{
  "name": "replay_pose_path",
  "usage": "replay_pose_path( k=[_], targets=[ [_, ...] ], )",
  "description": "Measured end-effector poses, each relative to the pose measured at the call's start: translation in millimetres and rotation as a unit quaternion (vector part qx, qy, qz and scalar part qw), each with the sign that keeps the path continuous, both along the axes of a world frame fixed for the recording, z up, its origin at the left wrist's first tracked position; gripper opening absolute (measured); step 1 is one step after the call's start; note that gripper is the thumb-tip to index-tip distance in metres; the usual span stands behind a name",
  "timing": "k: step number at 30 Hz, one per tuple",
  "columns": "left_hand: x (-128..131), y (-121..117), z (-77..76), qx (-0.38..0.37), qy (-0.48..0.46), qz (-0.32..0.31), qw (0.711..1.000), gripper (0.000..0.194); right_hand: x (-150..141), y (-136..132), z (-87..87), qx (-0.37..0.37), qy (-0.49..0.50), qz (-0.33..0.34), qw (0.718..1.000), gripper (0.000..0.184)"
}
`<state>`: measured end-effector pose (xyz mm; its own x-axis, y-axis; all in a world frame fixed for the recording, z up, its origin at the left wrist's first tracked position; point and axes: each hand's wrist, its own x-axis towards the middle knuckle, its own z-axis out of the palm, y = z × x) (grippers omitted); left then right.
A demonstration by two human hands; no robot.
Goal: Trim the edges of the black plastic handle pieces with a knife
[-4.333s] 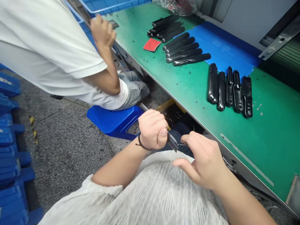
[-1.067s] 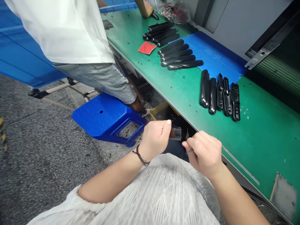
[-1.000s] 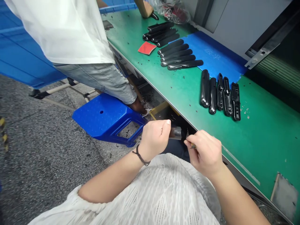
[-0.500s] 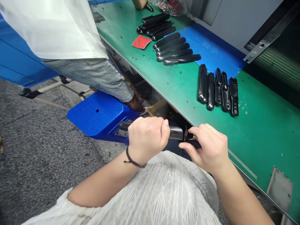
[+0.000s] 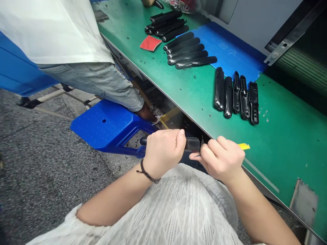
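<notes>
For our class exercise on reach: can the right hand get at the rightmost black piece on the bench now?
Probably yes: the right hand is near the green bench, and nothing visible blocks the way to the rightmost black piece, though the yellow-ended tool it holds may hinder grasping.

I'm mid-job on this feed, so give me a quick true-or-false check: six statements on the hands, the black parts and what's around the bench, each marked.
1. The left hand grips a black part. True.
2. The right hand holds nothing. False: it grips a yellow-ended tool.
3. The red square lies on the green bench top. True.
4. The blue stool stands on the bench. False: it stands on the floor.
5. In the nearer row, three hollow-side-up parts lie beside two smooth-side-up ones. True.
6. The dark cord is round the right wrist. False: it is round the left.
</notes>
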<state>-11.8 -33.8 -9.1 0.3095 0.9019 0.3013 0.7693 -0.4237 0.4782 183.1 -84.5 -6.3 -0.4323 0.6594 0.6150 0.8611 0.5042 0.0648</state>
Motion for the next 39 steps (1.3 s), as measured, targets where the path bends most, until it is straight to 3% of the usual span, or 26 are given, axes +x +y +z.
replay_pose_path(
  k=[2,5,9,11,13,18,21,25,29,33,39],
  targets=[
    [-1.4,3.3,-3.7,0.024,-0.019,-0.008,0.999,0.045,1.9,-4.7,-2.9,-0.021,0.049,0.024,0.998,0.036],
    [-7.4,10.8,-11.7,0.108,-0.089,-0.06,0.988,0.041,4.4,-12.6,2.2,-0.133,0.155,0.042,0.978,0.003],
    [-16.4,22.4,-26.5,0.244,-0.23,-0.152,0.93,0.044,-1.7,-23.1,20.8,-0.262,0.222,0.073,0.936,0.026],
    [-19.0,27.4,-33.9,0.285,-0.253,-0.15,0.912,0.054,-9.9,-26.7,29.0,-0.29,0.216,0.086,0.928,0.043],
    [-21.2,31.1,-40.8,0.293,-0.244,-0.134,0.915,0.064,-19.6,-28.2,34.1,-0.296,0.203,0.089,0.929,0.053],
    [-30.8,32.7,-55.1,0.258,-0.22,-0.137,0.931,0.072,-37.3,-24.3,36.2,-0.276,0.17,0.088,0.942,0.063],
    [-32.9,28.6,-61.2,0.203,-0.186,-0.112,0.955,0.07,-42.5,-21.2,35.5,-0.278,0.157,0.089,0.944,0.064],
    [-19.7,22.3,-65.9,0.121,-0.152,-0.03,0.981,0.074,-47.6,-20.3,34.1,-0.254,0.147,0.09,0.952,0.064],
    [-1.7,19.1,-71.2,0.157,-0.201,0.053,0.965,0.08,-50.5,-21.6,33.5,-0.178,0.107,0.077,0.975,0.059],
    [3.1,17.2,-76.7,0.185,-0.222,0.056,0.956,0.075,-52.1,-22.6,32.8,-0.097,0.081,0.049,0.991,0.057],
    [2.2,15.9,-73.8,0.136,-0.107,0.034,0.984,0.068,-52.8,-23.4,29.1,-0.033,0.069,0.008,0.997,0.059]
  ],
)
